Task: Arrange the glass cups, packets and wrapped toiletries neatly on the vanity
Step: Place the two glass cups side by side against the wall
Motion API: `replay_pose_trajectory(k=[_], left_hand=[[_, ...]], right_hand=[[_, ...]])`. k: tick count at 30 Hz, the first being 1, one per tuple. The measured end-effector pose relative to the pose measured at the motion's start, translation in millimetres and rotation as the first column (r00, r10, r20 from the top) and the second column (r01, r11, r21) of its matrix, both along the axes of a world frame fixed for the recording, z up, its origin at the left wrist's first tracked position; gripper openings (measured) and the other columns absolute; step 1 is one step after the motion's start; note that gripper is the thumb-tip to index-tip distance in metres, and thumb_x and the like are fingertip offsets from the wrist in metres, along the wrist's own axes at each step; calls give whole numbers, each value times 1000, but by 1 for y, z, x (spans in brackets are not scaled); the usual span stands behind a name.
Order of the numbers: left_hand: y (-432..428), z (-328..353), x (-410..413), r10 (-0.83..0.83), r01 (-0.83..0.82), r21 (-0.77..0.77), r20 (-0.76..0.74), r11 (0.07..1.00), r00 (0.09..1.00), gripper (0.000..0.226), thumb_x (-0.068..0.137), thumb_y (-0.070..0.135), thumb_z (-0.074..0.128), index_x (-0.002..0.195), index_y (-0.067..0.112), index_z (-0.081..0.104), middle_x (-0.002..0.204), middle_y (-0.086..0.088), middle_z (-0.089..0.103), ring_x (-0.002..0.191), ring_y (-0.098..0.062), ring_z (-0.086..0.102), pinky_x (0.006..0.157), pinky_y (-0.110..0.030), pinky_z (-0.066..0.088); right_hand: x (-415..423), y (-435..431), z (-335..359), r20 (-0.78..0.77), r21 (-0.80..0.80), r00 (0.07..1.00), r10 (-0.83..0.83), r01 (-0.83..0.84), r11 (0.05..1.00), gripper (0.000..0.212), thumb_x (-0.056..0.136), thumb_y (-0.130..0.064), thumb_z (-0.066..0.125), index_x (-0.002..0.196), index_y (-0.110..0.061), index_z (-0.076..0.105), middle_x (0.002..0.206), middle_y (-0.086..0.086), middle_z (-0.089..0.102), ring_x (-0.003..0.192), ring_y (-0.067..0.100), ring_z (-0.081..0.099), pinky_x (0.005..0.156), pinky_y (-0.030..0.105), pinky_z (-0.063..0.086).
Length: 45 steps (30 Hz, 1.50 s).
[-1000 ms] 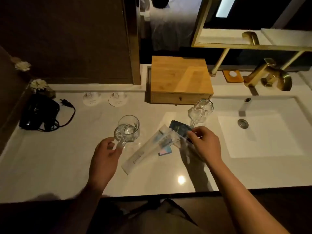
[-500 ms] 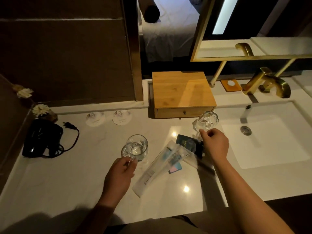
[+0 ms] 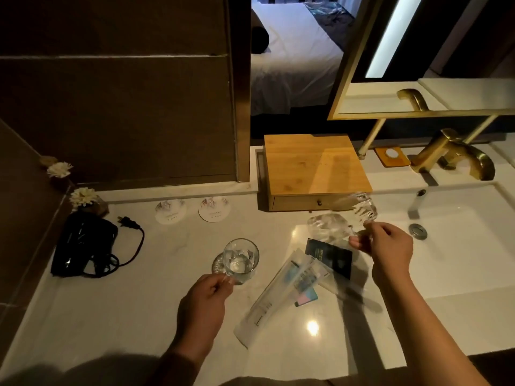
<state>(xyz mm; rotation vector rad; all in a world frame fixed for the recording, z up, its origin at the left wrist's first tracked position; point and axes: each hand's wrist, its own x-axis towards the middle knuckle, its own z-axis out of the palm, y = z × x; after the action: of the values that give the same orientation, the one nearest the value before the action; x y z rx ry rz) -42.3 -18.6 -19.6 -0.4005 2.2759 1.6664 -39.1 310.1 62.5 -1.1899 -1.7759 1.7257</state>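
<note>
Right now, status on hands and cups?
Left hand gripping left glass cup by its handle. Right hand gripping blurred right glass cup. Wrapped toiletries and dark packet heaped between.

Hotel-room vanity, dimly lit. White stone counter (image 3: pixel 117 310) with inset basin (image 3: pixel 457 246) and brass faucet (image 3: pixel 451 154) at right, gold-framed mirror (image 3: pixel 342 87) above. Made-up bed with white linen (image 3: pixel 289 65) visible through opening at far centre. Guest amenities throughout: bagged hair dryer with loose plug (image 3: pixel 83 246) at left, two printed paper coasters (image 3: pixel 192 210) along the far edge, wooden drawer box (image 3: pixel 312 168), sealed toiletry packets (image 3: pixel 295 282) near centre.
</note>
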Motion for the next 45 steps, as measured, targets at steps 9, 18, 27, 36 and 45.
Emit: replay_pose_trajectory(k=[9, 18, 27, 36, 45], left_hand=[[-34, 6, 5, 105, -105, 37, -5, 994, 994, 24, 70, 50, 72, 88, 34, 75, 90, 9, 77, 94, -20, 72, 92, -54, 56], [-37, 2, 16, 184, -183, 94, 0, 979, 983, 32, 64, 55, 70, 87, 34, 76, 89, 7, 78, 93, -19, 73, 94, -54, 55], [-38, 1, 16, 243, -247, 164, 40, 955, 969, 25, 66, 48, 72, 85, 33, 76, 90, 2, 79, 94, -23, 74, 97, -54, 54], [-39, -5, 9, 255, -256, 160, 31, 953, 966, 30, 62, 50, 73, 85, 30, 76, 91, -2, 78, 95, -27, 74, 97, -57, 53], [-36, -6, 8, 252, -250, 195, 17, 948, 968, 21, 66, 38, 74, 82, 25, 77, 89, -6, 77, 93, -29, 74, 97, -57, 53]], right_hand=[[-20, -81, 5, -41, -661, 978, 205, -180, 728, 11, 91, -1, 52, 89, 3, 62, 59, 9, 59, 53, 17, 58, 46, 20, 56], [-27, -121, -21, -41, -801, 943, 329, -228, 553, 15, 97, -3, 49, 97, 8, 59, 71, 20, 65, 51, 21, 67, 41, 23, 56], [-39, -134, -44, -43, -924, 944, 328, -162, 346, 18, 89, 3, 52, 104, 12, 57, 81, 22, 60, 56, 23, 67, 48, 32, 61], [-43, -135, -48, -13, -938, 947, 322, -123, 324, 12, 89, 5, 52, 95, 11, 60, 82, 17, 55, 65, 22, 64, 46, 32, 60], [-44, -135, -37, -2, -895, 925, 381, -171, 411, 18, 97, -1, 45, 95, 10, 59, 66, 20, 65, 53, 24, 68, 49, 37, 62]])
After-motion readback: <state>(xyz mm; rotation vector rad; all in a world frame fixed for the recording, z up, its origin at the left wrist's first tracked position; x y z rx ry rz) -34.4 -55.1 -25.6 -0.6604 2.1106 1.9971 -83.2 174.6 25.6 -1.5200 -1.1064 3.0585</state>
